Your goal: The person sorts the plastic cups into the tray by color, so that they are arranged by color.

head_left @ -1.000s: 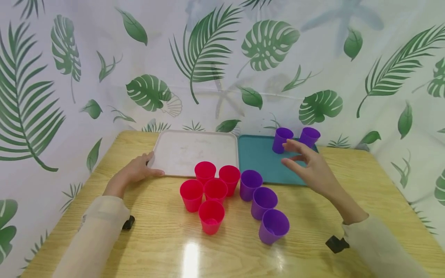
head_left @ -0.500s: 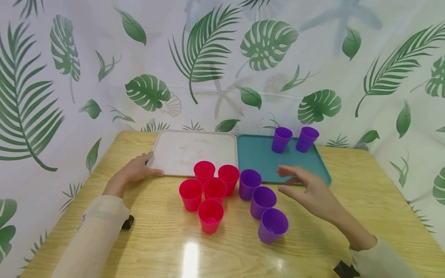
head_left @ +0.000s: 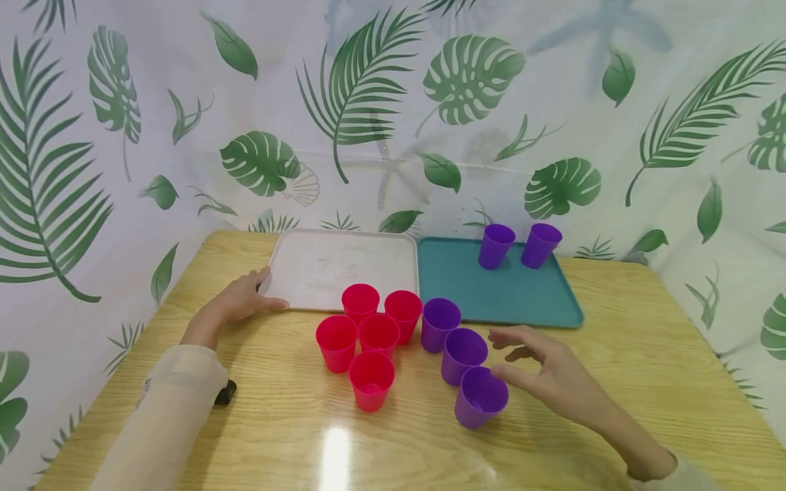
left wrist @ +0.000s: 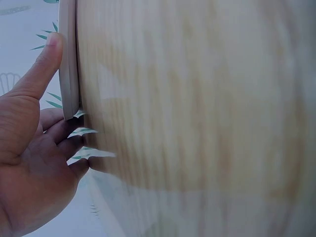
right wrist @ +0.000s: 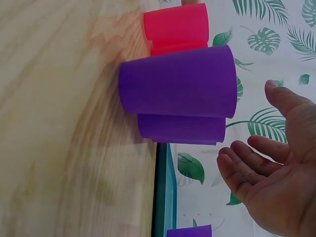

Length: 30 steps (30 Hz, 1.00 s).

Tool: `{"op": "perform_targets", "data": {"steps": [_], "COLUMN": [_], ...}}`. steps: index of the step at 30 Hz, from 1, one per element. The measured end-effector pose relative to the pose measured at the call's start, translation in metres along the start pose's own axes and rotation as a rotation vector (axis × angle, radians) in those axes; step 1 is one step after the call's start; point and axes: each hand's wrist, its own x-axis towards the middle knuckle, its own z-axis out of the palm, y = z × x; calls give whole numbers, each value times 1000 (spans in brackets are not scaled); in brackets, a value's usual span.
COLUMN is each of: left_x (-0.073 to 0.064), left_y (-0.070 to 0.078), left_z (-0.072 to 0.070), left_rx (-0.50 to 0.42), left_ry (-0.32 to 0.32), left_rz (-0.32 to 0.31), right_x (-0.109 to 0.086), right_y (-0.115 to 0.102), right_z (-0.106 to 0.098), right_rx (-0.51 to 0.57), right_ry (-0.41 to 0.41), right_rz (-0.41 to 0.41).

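Observation:
My left hand [head_left: 248, 300] rests at the front left corner of the white tray [head_left: 344, 269], its straight thumb along the front rim and its fingers beside the left edge. The left wrist view shows the thumb against the tray rim [left wrist: 69, 64]. My right hand [head_left: 546, 372] holds nothing, thumb and fingers apart, just right of the purple cups. Closest to it are the front purple cup [head_left: 481, 399] and the middle purple cup [head_left: 463, 358]; the back one [head_left: 439, 327] stands farther off. In the right wrist view, the open palm [right wrist: 276, 197] faces a purple cup [right wrist: 177, 84].
Several red cups [head_left: 372, 382] stand upright in a cluster left of the purple row. Two purple cups, one left [head_left: 496, 247] and one right [head_left: 541, 245], stand at the back of the teal tray [head_left: 491, 296]. A leaf-patterned cloth [head_left: 381, 123] hangs behind the wooden table [head_left: 258, 423].
My right hand has moved from the cups at the back of the teal tray toward me, down beside the front purple cups. My left hand stays at the white tray's corner.

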Motion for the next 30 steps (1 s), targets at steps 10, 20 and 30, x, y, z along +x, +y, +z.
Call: {"op": "perform_targets", "data": {"steps": [10,20,30], "left_x": [-3,-1,-1], "left_y": [2,2,2], "left_z": [1,2,3], "left_rx": [-1,2,5], "left_ry": [1,-4,0], "left_rz": [-12,-28,-18], "right_x": [-13,-17,-20], "right_y": [0,4,-1], "right_z": [13,19,23], "right_rx": [89,85,-61], "right_ry": [9,-52,-63], "right_rz": [-7,70,16]}}
